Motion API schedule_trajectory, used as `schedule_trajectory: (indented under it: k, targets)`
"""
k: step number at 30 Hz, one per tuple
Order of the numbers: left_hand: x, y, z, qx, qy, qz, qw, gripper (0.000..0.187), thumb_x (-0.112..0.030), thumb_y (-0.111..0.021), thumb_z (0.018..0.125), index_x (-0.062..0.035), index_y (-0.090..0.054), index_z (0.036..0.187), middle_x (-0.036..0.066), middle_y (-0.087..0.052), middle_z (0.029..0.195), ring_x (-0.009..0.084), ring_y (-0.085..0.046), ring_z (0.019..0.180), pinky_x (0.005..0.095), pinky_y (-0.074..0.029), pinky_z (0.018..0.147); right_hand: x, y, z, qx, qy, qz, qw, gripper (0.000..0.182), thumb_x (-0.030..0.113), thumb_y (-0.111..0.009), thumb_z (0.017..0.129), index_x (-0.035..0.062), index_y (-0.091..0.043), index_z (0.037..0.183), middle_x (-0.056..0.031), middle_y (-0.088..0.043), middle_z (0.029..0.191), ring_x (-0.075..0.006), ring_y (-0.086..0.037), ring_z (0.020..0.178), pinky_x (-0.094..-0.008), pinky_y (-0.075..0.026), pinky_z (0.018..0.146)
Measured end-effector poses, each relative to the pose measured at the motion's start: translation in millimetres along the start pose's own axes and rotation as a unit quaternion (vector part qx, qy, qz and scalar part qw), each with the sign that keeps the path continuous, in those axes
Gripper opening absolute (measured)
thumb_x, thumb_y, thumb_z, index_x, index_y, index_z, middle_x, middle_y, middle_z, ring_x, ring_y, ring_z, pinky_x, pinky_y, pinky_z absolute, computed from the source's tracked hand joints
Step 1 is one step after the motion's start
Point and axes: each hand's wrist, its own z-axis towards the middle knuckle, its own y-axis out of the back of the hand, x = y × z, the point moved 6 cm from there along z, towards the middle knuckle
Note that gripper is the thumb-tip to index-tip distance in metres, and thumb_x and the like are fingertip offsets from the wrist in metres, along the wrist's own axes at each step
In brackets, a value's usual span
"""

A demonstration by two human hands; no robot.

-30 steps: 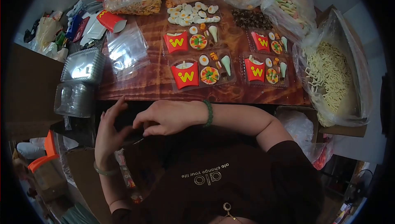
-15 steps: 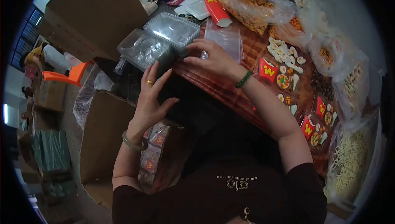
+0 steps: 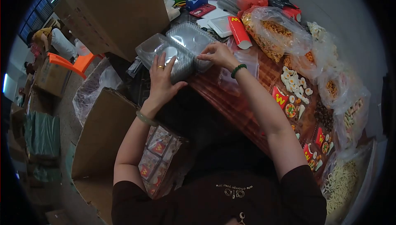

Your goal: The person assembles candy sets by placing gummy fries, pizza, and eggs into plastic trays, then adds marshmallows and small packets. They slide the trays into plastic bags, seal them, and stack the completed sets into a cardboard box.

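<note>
My left hand [image 3: 161, 76] lies flat, fingers spread, on a stack of clear plastic clamshell trays [image 3: 153, 49] at the table's left end. My right hand [image 3: 218, 55] pinches the near edge of a second stack of clear trays [image 3: 190, 37] beside the first. A green bead bracelet is on my right wrist, a pale bangle on my left wrist. Clear zip bags [image 3: 243, 62] lie on the brown table [image 3: 231, 101] just right of my right hand.
Filled candy trays with red fry boxes [image 3: 288, 101] line the table's right side, beside bags of loose candy [image 3: 276, 31]. An open cardboard box with packed trays [image 3: 159, 152] sits by my lap. A large cardboard box [image 3: 111, 10] stands far left; a person crouches at upper left.
My view has swung left from the candy trays toward the empty clamshell stacks. Both hands rose from my lap onto the stacks, the left now pressing on one and the right gripping the other.
</note>
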Motion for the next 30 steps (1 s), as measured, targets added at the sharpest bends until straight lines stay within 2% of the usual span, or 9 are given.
schedule_trajectory:
  k: [9,12,14,15,23,25,27,28,30]
  targets:
    - [7,0,-7,-0.006,-0.003,-0.021,1.000,0.085,-0.030,-0.084,0.062,-0.0108,-0.045,0.134,0.020,-0.032,0.144,0.0437,-0.025,0.134,0.0523,-0.025,0.107,-7,-5,5,0.012,0.030,0.065,0.997,0.034,0.048,-0.077,0.066,0.0201,-0.076,0.085,-0.0014,-0.067,0.098,-0.0223,-0.054,0.106,-0.0458,-0.032,0.086]
    - [7,-2,-9,-0.013,-0.010,-0.020,1.000,0.083,-0.030,-0.084,0.062,-0.0102,-0.046,0.133,0.020,-0.033,0.143,0.0435,-0.027,0.133,0.0523,-0.026,0.107,24,2,-8,-0.034,0.049,-0.083,0.995,0.023,0.040,-0.071,0.072,0.0204,-0.075,0.085,-0.0034,-0.068,0.099,-0.0231,-0.059,0.101,-0.0467,-0.034,0.086]
    - [5,-4,-9,-0.019,-0.016,-0.016,1.000,0.082,-0.030,-0.084,0.062,-0.0098,-0.046,0.133,0.021,-0.033,0.143,0.0434,-0.028,0.132,0.0523,-0.026,0.107,51,-1,-18,-0.004,-0.002,-0.231,0.973,0.019,0.031,-0.063,0.077,0.0168,-0.074,0.084,-0.0090,-0.067,0.099,-0.0266,-0.063,0.096,-0.0488,-0.036,0.085]
    - [3,-4,-8,-0.018,-0.016,-0.004,1.000,0.081,-0.031,-0.083,0.063,-0.0093,-0.047,0.133,0.021,-0.034,0.143,0.0431,-0.028,0.132,0.0522,-0.026,0.107,51,-10,-15,-0.025,0.020,-0.263,0.964,0.021,0.025,-0.057,0.079,0.0095,-0.070,0.086,-0.0143,-0.067,0.097,-0.0287,-0.065,0.092,-0.0520,-0.036,0.084]
    - [4,3,8,-0.028,-0.004,-0.031,0.999,0.081,-0.035,-0.081,0.067,-0.0047,-0.045,0.133,0.024,-0.036,0.140,0.0423,-0.033,0.130,0.0504,-0.027,0.107,49,-4,-38,-0.251,0.158,-0.176,0.939,0.011,0.020,-0.054,0.086,0.0108,-0.057,0.091,-0.0063,-0.062,0.086,-0.0251,-0.059,0.089,-0.0431,-0.031,0.084]
    - [4,21,22,-0.103,0.005,-0.079,0.991,0.089,-0.037,-0.082,0.066,-0.0001,-0.039,0.135,0.026,-0.035,0.140,0.0425,-0.034,0.130,0.0476,-0.029,0.107,67,24,-54,-0.290,0.185,-0.186,0.920,0.008,0.017,-0.053,0.088,0.0115,-0.057,0.091,-0.0056,-0.061,0.085,-0.0248,-0.057,0.089,-0.0421,-0.030,0.085]
    - [-1,42,44,-0.152,0.014,-0.115,0.982,0.094,-0.037,-0.083,0.066,0.0022,-0.035,0.137,0.027,-0.035,0.140,0.0412,-0.034,0.130,0.0460,-0.030,0.107,86,64,-78,-0.263,0.250,-0.151,0.919,0.007,0.014,-0.053,0.091,0.0089,-0.057,0.094,-0.0063,-0.060,0.085,-0.0202,-0.057,0.083,-0.0366,-0.035,0.082]
    - [-3,53,52,-0.197,0.028,-0.150,0.968,0.099,-0.037,-0.083,0.065,0.0045,-0.031,0.138,0.027,-0.034,0.141,0.0399,-0.034,0.131,0.0443,-0.031,0.107,84,80,-85,-0.176,0.239,-0.084,0.951,0.008,0.014,-0.052,0.092,0.0074,-0.056,0.094,-0.0061,-0.059,0.084,-0.0165,-0.056,0.081,-0.0323,-0.037,0.079]
    - [-8,54,73,-0.181,0.068,-0.270,0.943,0.106,-0.035,-0.086,0.064,0.0060,-0.026,0.141,0.026,-0.033,0.142,0.0364,-0.033,0.132,0.0425,-0.032,0.107,76,113,-110,-0.022,0.214,0.060,0.975,0.012,0.016,-0.052,0.096,0.0035,-0.054,0.094,-0.0028,-0.054,0.080,-0.0081,-0.050,0.076,-0.0220,-0.041,0.069]
